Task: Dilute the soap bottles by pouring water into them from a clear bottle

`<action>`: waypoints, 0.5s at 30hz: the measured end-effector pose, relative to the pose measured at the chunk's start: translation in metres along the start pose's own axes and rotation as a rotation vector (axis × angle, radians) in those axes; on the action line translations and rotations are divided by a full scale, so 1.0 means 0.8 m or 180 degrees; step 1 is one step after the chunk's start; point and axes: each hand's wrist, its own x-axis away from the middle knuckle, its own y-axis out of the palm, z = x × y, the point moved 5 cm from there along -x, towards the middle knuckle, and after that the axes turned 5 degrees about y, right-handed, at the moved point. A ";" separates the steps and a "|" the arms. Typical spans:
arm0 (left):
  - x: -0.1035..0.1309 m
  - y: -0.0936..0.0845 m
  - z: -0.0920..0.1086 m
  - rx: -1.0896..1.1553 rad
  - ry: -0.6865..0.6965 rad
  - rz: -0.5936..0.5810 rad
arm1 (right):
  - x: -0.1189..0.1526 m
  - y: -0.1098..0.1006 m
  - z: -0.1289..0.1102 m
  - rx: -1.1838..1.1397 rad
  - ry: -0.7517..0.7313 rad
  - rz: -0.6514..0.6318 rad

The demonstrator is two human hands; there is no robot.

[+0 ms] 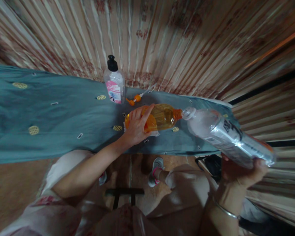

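Observation:
My left hand point(135, 126) is wrapped round the body of an amber bottle point(163, 116), which is tilted with its orange neck to the right. Under it a bit of white cloth or paper point(154, 133) shows. In my right hand point(245, 170) is the base end of a large clear plastic bottle point(228, 136) with a silver label. Its mouth is at the amber bottle's neck; whether they touch is hard to tell. An orange pump top point(137, 98) with a clear tube lies behind the amber bottle.
A clear bottle point(115, 87) with a pink label and black cap stands at the table's back edge. Blue-green cloth point(64, 114) covers the narrow table. Pleated curtains point(142, 39) hang behind and to the right. A black bag point(212, 165) is below the table at the right.

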 end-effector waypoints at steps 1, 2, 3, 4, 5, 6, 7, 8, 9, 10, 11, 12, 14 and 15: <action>0.000 0.000 0.000 0.0008 0.0000 0.0003 | 0.000 0.000 0.000 -0.0010 0.0027 0.0041; 0.001 0.001 -0.001 0.0017 0.0005 0.0011 | 0.000 0.000 0.000 -0.0024 0.0041 0.0074; 0.001 0.001 -0.001 0.0026 0.0012 0.0024 | 0.000 0.000 0.000 -0.0034 0.0041 0.0085; 0.001 0.000 -0.001 0.0032 0.0021 0.0037 | 0.001 0.001 -0.001 -0.0025 0.0030 0.0062; 0.001 0.000 -0.001 0.0034 0.0029 0.0046 | 0.001 0.002 -0.001 -0.0008 0.0014 0.0013; 0.001 0.000 -0.001 0.0032 0.0033 0.0049 | 0.000 0.003 -0.001 0.0008 -0.0008 -0.0036; 0.001 0.000 -0.001 0.0029 0.0034 0.0044 | 0.000 0.003 -0.002 0.0016 -0.0024 -0.0071; 0.001 0.000 -0.001 0.0028 0.0035 0.0031 | 0.000 0.003 -0.002 0.0026 -0.0029 -0.0091; 0.001 0.000 -0.001 0.0028 0.0034 0.0013 | 0.000 0.003 -0.001 0.0031 -0.0023 -0.0099; 0.001 0.000 0.000 0.0027 0.0031 0.0000 | 0.000 0.003 -0.001 0.0029 -0.0022 -0.0099; 0.001 0.000 0.000 0.0024 0.0022 -0.0007 | -0.001 0.003 -0.001 0.0028 -0.0020 -0.0104; 0.000 -0.001 0.000 0.0019 0.0010 -0.0010 | -0.001 0.003 -0.001 0.0028 -0.0026 -0.0112; 0.000 -0.001 0.001 0.0007 -0.0013 -0.0016 | -0.002 0.002 -0.001 -0.0001 -0.0041 -0.0143; 0.000 -0.001 0.001 0.0006 -0.0019 -0.0019 | -0.002 0.002 -0.001 -0.0030 -0.0050 -0.0152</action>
